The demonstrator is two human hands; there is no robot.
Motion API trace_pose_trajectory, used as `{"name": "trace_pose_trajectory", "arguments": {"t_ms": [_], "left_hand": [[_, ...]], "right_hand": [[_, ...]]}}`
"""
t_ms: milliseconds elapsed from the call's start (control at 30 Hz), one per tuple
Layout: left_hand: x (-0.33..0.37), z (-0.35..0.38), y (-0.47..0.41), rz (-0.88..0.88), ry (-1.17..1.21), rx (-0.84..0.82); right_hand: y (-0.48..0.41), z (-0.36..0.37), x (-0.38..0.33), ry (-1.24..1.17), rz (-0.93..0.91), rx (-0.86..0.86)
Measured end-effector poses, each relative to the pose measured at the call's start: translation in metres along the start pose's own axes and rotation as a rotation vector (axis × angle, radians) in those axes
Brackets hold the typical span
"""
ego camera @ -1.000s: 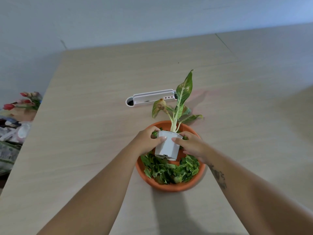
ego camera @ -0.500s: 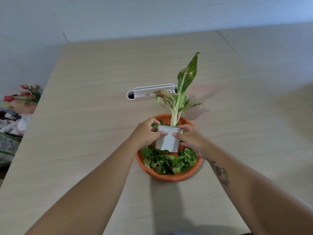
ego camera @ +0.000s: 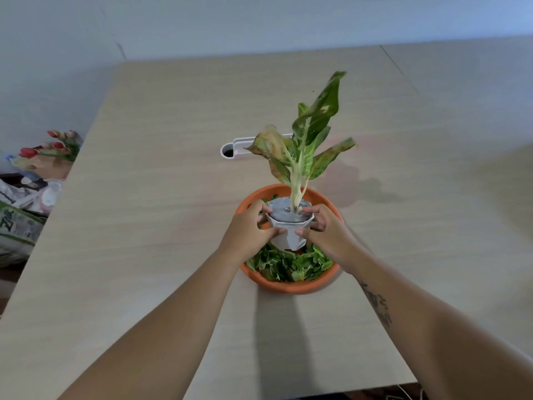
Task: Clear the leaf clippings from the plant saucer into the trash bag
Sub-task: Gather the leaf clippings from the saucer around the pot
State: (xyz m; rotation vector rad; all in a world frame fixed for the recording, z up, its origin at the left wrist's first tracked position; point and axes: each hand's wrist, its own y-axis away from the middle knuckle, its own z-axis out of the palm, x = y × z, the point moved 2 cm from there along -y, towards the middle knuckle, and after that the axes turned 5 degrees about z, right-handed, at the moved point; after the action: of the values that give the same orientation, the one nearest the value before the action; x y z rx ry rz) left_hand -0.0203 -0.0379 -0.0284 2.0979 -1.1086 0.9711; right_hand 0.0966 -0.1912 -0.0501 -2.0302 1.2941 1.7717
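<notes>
Pale wood table [ego camera: 161,226] against a plain wall, clutter and red flowers [ego camera: 43,148] off its left edge; no trash bag I can identify for sure, maybe in that left-side pile, cannot tell. Orange plant saucer [ego camera: 291,285] sits mid-table, leaf clippings [ego camera: 288,262] heaped in its near half. White pot [ego camera: 288,230] with a variegated plant [ego camera: 305,145] is held over the saucer, looks lifted clear of the clippings, though contact at the base is hard to judge. Left hand [ego camera: 248,229] and right hand [ego camera: 328,230] clamp the pot from opposite sides, fingers curled round the wall, thumbs meeting on the near face, fingertips at the rim. Two-handed side grip likely keeps the top-heavy plant upright and stops soil tipping out. Pot has to come off because it blocks the clippings and the saucer can't be emptied with it aboard. White slotted cable port [ego camera: 230,150] behind, partly hidden by leaves. Clippings all in the saucer, none cleared yet. Next probably needs a bare table spot beside the saucer.
</notes>
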Motion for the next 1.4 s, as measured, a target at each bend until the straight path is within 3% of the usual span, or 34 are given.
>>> {"name": "trace_pose_trajectory", "arguments": {"t_ms": [367,533,600,700,833,1067,1267,1400], "left_hand": [[-0.022,0.017,0.020,0.014,-0.122,0.143],[-0.026,0.026,0.025,-0.056,-0.107,0.180],[-0.031,0.029,0.024,-0.114,-0.176,0.133],[-0.040,0.034,0.020,-0.149,-0.403,-0.068],[-0.041,0.046,0.020,-0.153,-0.573,-0.250],[-0.041,0.051,0.028,-0.026,-0.642,-0.223],[-0.042,0.049,0.025,-0.042,-0.590,-0.185],[-0.043,0.052,0.026,0.009,-0.625,-0.241]], "right_hand": [[0.003,0.009,0.007,0.310,-0.151,0.062],[0.009,0.007,0.012,0.432,-0.118,0.172],[0.008,0.003,0.016,0.512,-0.083,0.160],[0.007,-0.001,0.023,0.812,0.002,0.044],[0.011,0.008,0.026,1.099,-0.018,-0.064],[0.018,0.024,0.035,1.034,-0.121,-0.161],[0.017,0.018,0.039,1.071,-0.130,-0.029],[0.018,0.026,0.040,1.020,-0.116,-0.083]]}}
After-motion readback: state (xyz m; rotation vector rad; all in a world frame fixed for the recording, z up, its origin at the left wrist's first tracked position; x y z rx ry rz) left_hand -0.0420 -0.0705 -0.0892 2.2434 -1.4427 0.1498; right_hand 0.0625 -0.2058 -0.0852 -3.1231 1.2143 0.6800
